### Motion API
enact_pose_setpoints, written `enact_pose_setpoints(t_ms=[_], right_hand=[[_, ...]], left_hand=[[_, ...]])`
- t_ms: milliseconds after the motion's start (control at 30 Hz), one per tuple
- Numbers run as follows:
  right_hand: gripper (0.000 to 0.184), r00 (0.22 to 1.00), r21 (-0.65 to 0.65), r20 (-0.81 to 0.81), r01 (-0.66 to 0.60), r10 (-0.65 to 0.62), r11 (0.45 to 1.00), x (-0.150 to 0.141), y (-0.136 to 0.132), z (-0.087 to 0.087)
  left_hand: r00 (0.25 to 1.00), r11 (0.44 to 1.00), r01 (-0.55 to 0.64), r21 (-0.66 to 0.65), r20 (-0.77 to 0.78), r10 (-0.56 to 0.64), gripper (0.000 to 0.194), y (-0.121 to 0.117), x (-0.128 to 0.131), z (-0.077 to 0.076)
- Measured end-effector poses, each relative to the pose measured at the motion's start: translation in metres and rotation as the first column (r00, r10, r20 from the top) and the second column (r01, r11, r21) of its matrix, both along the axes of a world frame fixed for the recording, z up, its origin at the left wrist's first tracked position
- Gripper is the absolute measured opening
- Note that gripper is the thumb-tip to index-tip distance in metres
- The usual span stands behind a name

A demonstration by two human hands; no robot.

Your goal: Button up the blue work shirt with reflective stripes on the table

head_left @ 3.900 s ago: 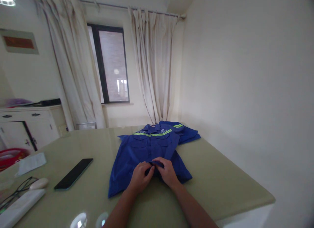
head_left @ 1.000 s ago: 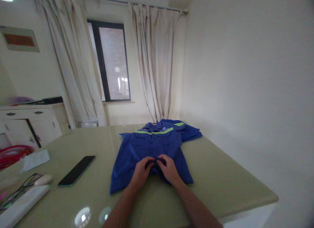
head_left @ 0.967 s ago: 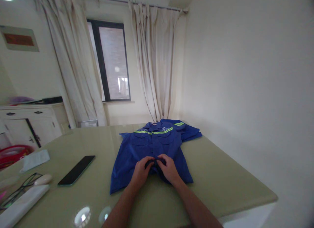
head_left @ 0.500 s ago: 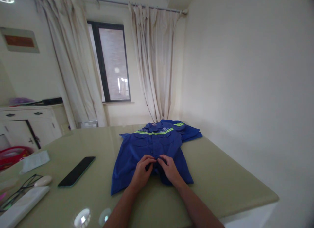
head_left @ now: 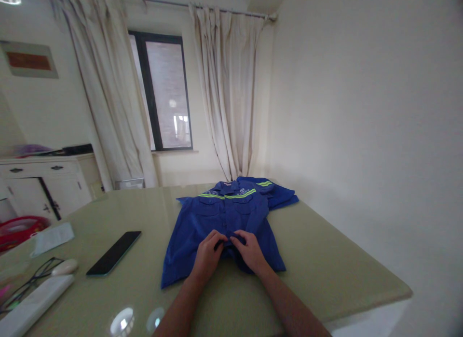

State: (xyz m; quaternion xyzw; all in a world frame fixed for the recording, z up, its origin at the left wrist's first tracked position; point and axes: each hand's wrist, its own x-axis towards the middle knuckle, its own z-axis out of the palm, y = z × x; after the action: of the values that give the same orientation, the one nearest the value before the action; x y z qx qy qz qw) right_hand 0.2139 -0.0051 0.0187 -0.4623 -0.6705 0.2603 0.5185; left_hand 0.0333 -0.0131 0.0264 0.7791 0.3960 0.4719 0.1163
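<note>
A blue work shirt (head_left: 202,235) with yellow-green reflective stripes across the chest lies front up on the table, its collar pointing away from me. At the lower part of its front placket, my left hand (head_left: 211,249) pinches the cloth edge between thumb and fingers. Just to the right, my right hand (head_left: 249,247) pinches the other side of the placket, with the fingertips of both hands close together. The cloth is raised a little between them. Any button there is hidden by my fingers.
Behind the shirt at the right lies more folded blue clothing (head_left: 284,194). The greenish table (head_left: 325,259) also bears a black phone (head_left: 115,252), eyeglasses (head_left: 34,281), a white long case (head_left: 36,303), a white rounded object (head_left: 65,267) and a pale face mask (head_left: 54,238) at the left.
My left hand has shifted slightly left, so the fingertips are a little farther apart. The right hand stays almost in place, and the shirt's lower left corner has moved slightly outward.
</note>
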Motion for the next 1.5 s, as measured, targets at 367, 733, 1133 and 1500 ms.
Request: enact_pose_setpoints(t_ms=[367, 733, 1133, 1500], right_hand=[[0.03, 0.998, 0.003, -0.009, -0.067, 0.067, 0.998, 0.002, -0.001, 0.0], [0.046, 0.989, -0.086, -0.14, -0.055, 0.042, 0.995, 0.005, 0.004, -0.01], [0.062, 0.962, -0.153, -0.268, -0.103, 0.059, 0.983, 0.004, 0.002, 0.003], [0.047, 0.903, -0.193, -0.356, -0.322, 0.24, 0.927, 0.002, 0.0, 0.014]], left_hand=[[0.995, 0.996, 0.025, 0.087, -0.099, -0.016, 0.026, -0.002, 0.001, 0.002], [0.996, 0.998, 0.011, 0.067, -0.093, -0.004, 0.026, -0.004, 0.003, 0.002], [0.996, 0.998, 0.001, 0.055, -0.087, 0.003, 0.027, -0.006, 0.004, 0.004], [0.967, 0.967, -0.078, 0.244, -0.217, 0.133, 0.016, -0.004, 0.002, 0.004]])
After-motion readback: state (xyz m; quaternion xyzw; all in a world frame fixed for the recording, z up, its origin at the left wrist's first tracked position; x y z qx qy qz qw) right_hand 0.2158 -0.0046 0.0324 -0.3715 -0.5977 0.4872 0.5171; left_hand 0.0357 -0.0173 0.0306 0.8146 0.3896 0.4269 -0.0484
